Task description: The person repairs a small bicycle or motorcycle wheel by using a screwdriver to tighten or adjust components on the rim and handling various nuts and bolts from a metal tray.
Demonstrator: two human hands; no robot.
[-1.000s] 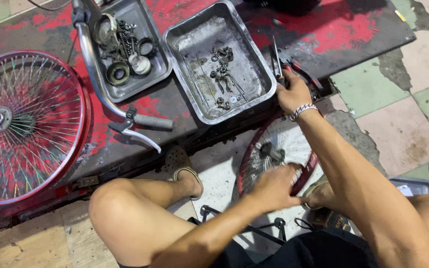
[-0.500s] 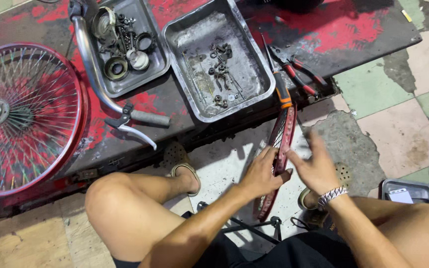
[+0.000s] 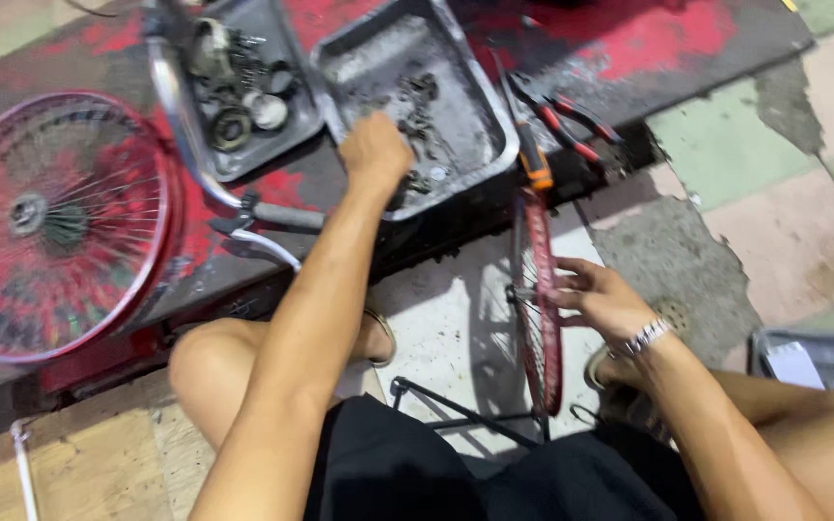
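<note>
Item: red spoked bicycle wheel rim, standing on edge on the pale floor between the seated person's knees, close to the front edge of the red-and-black painted work board. Right hand, wrist in a metal bracelet, fingers spread and resting against the rim's side, steadying rather than clamping it. Left hand reaches into the grey metal tray near the board's front edge, fingers curled down among small dark metal parts; whether they have closed on one I cannot tell. Step in hand, by my judgement: fetching a small fitting for the held wheel; the next move calls for a clean pinch. Alongside: red-handled pliers right of the tray, second tray of bearings left, chrome handlebar, second red wheel at the left edge.
</note>
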